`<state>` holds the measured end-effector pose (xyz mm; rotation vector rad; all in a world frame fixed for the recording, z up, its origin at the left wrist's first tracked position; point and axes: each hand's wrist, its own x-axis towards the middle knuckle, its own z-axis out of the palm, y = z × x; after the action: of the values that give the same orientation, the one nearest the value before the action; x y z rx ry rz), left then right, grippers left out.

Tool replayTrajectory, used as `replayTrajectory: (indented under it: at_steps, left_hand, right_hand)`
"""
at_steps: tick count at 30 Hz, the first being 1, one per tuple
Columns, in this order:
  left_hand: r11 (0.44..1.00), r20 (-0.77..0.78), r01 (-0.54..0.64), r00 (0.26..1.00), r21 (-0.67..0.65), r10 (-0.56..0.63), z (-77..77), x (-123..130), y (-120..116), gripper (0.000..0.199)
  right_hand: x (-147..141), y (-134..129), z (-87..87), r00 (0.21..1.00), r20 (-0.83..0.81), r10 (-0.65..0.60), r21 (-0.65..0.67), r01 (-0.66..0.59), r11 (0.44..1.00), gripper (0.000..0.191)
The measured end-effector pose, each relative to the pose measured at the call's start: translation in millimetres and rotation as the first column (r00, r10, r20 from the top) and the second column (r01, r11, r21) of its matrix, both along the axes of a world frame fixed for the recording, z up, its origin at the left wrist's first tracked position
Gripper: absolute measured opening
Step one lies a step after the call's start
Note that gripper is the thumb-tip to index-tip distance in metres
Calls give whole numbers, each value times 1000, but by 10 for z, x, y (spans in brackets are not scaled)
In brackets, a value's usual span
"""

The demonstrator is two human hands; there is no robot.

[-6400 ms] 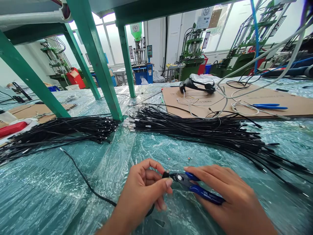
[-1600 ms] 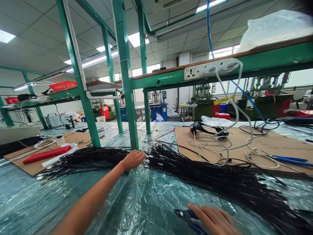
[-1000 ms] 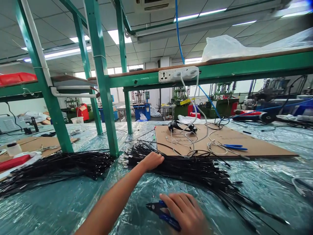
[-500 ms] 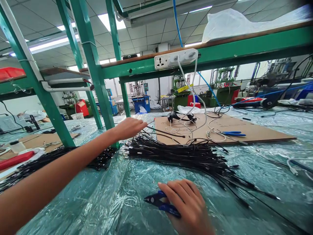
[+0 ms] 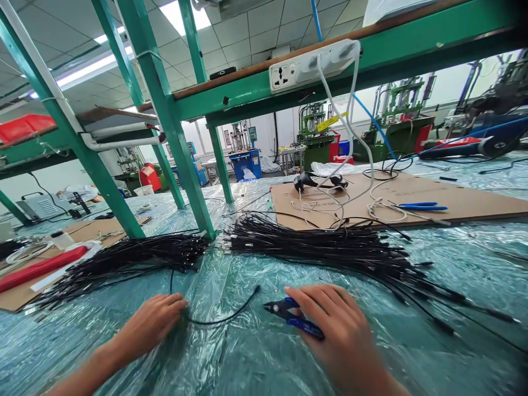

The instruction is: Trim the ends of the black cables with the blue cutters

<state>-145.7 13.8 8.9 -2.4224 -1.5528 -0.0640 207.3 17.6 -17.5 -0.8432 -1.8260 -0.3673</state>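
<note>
Left hand (image 5: 150,324), fingers curled, appears closed on a single black cable (image 5: 223,321), which loops across the plastic w/ its free end near the right hand (image 5: 340,319). Right hand is wrapped around blue-handled flush cutters (image 5: 307,328), tips pointing left, on clear plastic sheeting (image 5: 231,352) covering the table. A bundle of black cables (image 5: 124,261) lies ahead-left, a 2nd bundle (image 5: 330,247) ahead-right, tipped ends facing each other. Further back: cardboard sheet (image 5: 412,190) w/ blue-handled pliers (image 5: 423,206).
</note>
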Motion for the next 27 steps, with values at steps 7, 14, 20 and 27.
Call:
replayTrajectory:
  at_steps: [7,14,20,27]
  left_hand:
    - [986,147,-92,983,-139,113,-35,1118,205,33]
    - [949,331,40,941,-312,69,-238,2084,547,19]
    - [908,521,37,829,-416,205,-234,2306,809,21]
    - [811,757,168,502,-560,419,-116,1908,514,18]
  right_hand:
    - [101,62,34,991,101,-86,-6,87,996,21]
    - [163,109,-1,977,118,-179,11,179,984,20]
    - [190,109,16,970,113,-214,4,215,977,21]
    - [138,40,51,970,109,-219,-59,226,972,22]
